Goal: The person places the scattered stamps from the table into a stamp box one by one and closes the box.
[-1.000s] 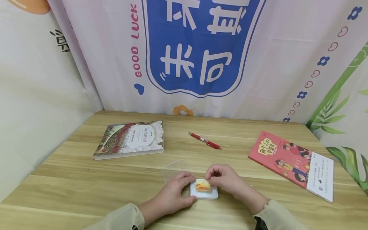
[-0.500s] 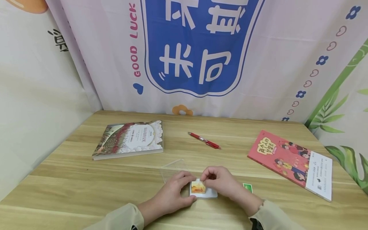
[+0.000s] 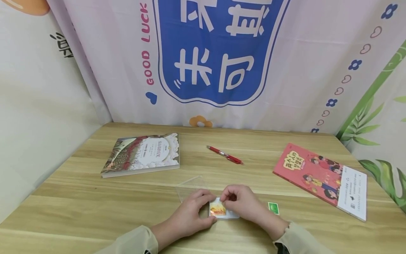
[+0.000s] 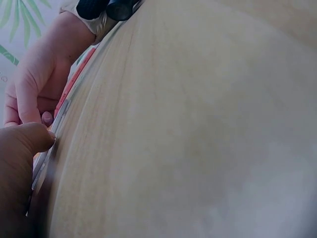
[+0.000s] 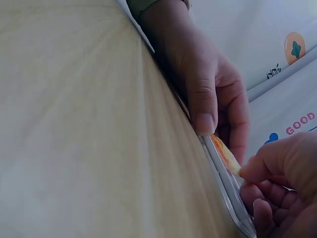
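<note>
Head view: the right hand (image 3: 245, 203) obscures part of the white rectangular case (image 3: 234, 215) and a corner of the yellow-orange card (image 3: 217, 209); the left hand (image 3: 190, 211) partly hides the clear plastic sheet (image 3: 191, 186). Fine print on the pink-and-white book (image 3: 320, 176) is illegible.

Seven items of five kinds, one pale wood-grained desk (image 3: 95, 204)
Two closed books: one brown, red and white book (image 3: 141, 155), one pink and white book (image 3: 320, 180); two small rectangular slips: one yellow-orange picture slip (image 3: 217, 211), one green white-edged slip (image 3: 273, 208); one slim red pen with a silvery band (image 3: 224, 154); one flat white rectangular case (image 3: 232, 214); one thin clear four-sided panel (image 3: 191, 187)
</note>
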Available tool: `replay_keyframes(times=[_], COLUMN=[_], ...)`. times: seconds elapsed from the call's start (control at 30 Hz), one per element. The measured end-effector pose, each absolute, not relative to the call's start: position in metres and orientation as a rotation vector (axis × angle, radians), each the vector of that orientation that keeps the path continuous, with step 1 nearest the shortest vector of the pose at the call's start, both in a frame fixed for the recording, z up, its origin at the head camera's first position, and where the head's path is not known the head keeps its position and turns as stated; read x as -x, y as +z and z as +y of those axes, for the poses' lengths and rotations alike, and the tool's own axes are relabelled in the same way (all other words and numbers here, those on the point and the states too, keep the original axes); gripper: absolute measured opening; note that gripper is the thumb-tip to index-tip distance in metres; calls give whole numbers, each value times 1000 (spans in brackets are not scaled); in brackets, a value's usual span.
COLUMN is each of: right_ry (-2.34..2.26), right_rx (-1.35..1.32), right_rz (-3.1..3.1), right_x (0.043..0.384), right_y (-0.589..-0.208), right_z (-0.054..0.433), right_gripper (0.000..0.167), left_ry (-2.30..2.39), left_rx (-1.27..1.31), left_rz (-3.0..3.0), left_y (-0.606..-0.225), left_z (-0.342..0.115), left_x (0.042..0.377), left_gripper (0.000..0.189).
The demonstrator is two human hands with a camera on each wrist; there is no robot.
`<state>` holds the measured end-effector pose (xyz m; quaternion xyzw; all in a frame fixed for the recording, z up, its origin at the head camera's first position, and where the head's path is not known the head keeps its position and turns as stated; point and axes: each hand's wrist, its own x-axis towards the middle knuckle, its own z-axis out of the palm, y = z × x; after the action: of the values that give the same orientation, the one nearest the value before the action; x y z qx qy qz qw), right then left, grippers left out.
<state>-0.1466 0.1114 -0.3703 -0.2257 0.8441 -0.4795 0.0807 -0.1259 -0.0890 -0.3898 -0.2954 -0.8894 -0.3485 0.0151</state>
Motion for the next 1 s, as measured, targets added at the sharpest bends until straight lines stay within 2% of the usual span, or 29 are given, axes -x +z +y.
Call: replay_keyframes(times=[0.47, 1.0], right_ry=[-1325, -1407], right_rx=[712, 569], right_rz=[2651, 2549], right_x=[144, 144], right_y=[-368, -360], right_z=[106, 115], right_gripper=[16, 8], left_ry=[-1075, -1092], left_rx=[930, 906], left_rz=[-2740, -2783], left_y=[-390, -390], left_z=[-89, -89], left_x=[126, 126], left_gripper=[44, 44])
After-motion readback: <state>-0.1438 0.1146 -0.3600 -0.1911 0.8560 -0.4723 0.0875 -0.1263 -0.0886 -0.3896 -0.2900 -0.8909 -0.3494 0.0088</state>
